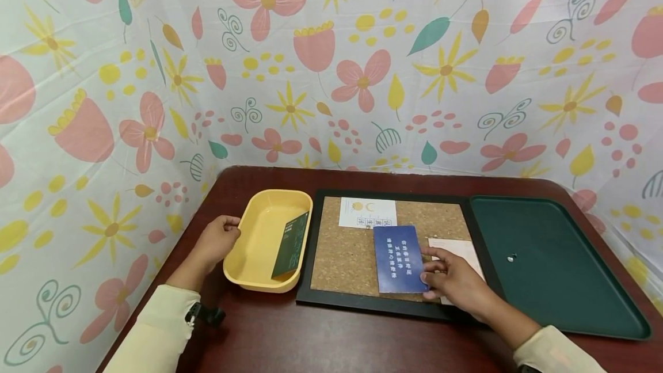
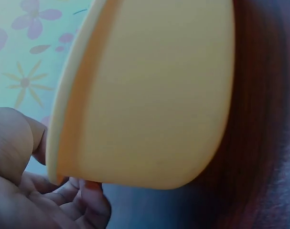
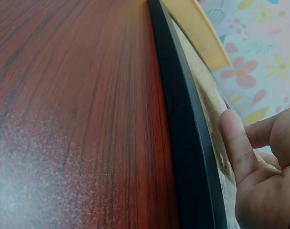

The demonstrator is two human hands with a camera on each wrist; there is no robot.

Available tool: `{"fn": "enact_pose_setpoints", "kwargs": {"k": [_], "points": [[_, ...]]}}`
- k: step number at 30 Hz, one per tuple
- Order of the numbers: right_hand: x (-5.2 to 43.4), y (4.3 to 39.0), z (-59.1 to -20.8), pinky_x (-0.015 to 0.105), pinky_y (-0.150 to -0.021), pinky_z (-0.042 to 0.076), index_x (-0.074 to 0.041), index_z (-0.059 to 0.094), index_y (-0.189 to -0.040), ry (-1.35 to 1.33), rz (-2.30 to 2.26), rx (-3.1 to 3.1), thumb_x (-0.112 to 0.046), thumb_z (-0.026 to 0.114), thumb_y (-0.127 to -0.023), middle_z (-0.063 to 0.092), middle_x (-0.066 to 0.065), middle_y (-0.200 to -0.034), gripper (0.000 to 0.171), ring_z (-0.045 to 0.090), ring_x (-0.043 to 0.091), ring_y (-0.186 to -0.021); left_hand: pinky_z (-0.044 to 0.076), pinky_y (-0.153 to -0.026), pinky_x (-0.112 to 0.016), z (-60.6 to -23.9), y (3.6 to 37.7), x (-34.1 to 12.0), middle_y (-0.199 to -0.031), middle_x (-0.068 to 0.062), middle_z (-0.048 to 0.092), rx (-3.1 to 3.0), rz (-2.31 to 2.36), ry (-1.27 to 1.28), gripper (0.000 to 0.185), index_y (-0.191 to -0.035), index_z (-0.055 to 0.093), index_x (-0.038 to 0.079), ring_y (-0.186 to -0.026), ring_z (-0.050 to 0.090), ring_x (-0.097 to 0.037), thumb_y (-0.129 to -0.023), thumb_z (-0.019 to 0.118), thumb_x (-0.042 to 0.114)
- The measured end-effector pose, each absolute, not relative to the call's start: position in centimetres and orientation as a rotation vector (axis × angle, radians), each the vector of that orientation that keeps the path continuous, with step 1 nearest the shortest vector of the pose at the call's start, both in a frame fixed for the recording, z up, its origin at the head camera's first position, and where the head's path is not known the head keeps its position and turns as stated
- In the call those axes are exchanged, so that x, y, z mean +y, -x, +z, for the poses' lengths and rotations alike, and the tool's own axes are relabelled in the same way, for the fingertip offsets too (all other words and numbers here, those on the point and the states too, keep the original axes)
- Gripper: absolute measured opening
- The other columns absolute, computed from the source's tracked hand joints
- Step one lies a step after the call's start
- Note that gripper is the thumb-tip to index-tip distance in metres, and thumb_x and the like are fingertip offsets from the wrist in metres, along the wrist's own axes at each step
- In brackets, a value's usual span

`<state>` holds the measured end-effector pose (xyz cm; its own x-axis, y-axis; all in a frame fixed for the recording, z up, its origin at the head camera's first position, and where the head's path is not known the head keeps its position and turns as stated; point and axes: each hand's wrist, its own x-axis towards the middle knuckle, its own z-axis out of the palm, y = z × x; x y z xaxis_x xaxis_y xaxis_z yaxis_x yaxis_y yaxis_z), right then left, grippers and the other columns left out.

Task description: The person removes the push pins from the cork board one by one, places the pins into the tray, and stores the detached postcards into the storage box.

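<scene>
A blue card (image 1: 393, 272) with white writing lies over a framed cork board (image 1: 342, 258). My right hand (image 1: 458, 281) pinches it by its right edge, fingers on the near-right side. In the right wrist view that hand (image 3: 264, 162) is beside the black frame (image 3: 183, 119), and the card is mostly hidden. My left hand (image 1: 217, 240) is at the left rim of a yellow basket (image 1: 254, 235), fingers curled against it. The left wrist view shows the left hand (image 2: 49, 191) around the basket's corner. A dark green card (image 1: 292, 246) leans inside the basket.
A white card (image 1: 368, 209) is at the cork board's top, and a pale card (image 1: 456, 249) lies partly behind my right hand. To the right sits a dark green tray (image 1: 559, 269) with small shiny bits (image 1: 511, 258). A flower-patterned curtain (image 1: 362, 102) hangs behind the table.
</scene>
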<state>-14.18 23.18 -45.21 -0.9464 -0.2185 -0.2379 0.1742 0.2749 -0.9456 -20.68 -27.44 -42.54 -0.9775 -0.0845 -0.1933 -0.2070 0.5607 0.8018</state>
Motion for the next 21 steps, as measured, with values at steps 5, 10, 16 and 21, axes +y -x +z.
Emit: {"fn": "enact_pose_setpoints", "kwargs": {"k": [5, 10, 16, 21], "points": [[23.0, 14.1, -45.1, 0.040, -0.071, 0.062, 0.007, 0.032, -0.154, 0.047, -1.719, 2.231, 0.008, 0.062, -0.097, 0.066, 0.023, -0.115, 0.065, 0.070, 0.029, -0.093, 0.056, -0.071, -0.035, -42.3, 21.3, -28.2, -0.125, -0.024, 0.059, 2.441, 1.493, 0.267, 0.042, -0.145, 0.045, -0.003, -0.089, 0.065, -0.027, -0.108, 0.044, 0.017], [22.9, 14.2, -45.1, 0.041, -0.071, 0.062, 0.006, 0.032, -0.155, 0.060, -1.728, 2.227, 0.008, 0.062, -0.096, 0.066, 0.023, -0.116, 0.066, 0.070, 0.029, -0.094, 0.057, -0.069, -0.039, -42.0, 21.9, -28.9, -0.115, -0.019, 0.061, 2.224, 1.593, 0.267, 0.042, -0.143, 0.044, -0.004, -0.083, 0.063, -0.025, -0.104, 0.045, 0.010], [22.6, 14.3, -45.1, 0.041, -0.071, 0.062, 0.006, 0.034, -0.154, 0.066, -1.747, 2.224, 0.008, 0.062, -0.096, 0.065, 0.024, -0.118, 0.065, 0.069, 0.029, -0.094, 0.058, -0.070, -0.039, -42.1, 22.5, -29.7, -0.100, -0.012, 0.064, 2.071, 1.649, 0.242, 0.035, -0.134, 0.047, -0.005, -0.077, 0.063, -0.019, -0.100, 0.048, 0.004], [22.3, 14.3, -44.9, 0.040, -0.072, 0.062, 0.006, 0.034, -0.154, 0.080, -1.749, 2.231, 0.007, 0.063, -0.096, 0.064, 0.026, -0.121, 0.065, 0.069, 0.029, -0.095, 0.057, -0.067, -0.035, -42.0, 22.6, -30.4, -0.092, -0.007, 0.066, 1.988, 1.688, 0.216, 0.030, -0.129, 0.048, -0.005, -0.072, 0.064, -0.015, -0.100, 0.049, 0.002]]}}
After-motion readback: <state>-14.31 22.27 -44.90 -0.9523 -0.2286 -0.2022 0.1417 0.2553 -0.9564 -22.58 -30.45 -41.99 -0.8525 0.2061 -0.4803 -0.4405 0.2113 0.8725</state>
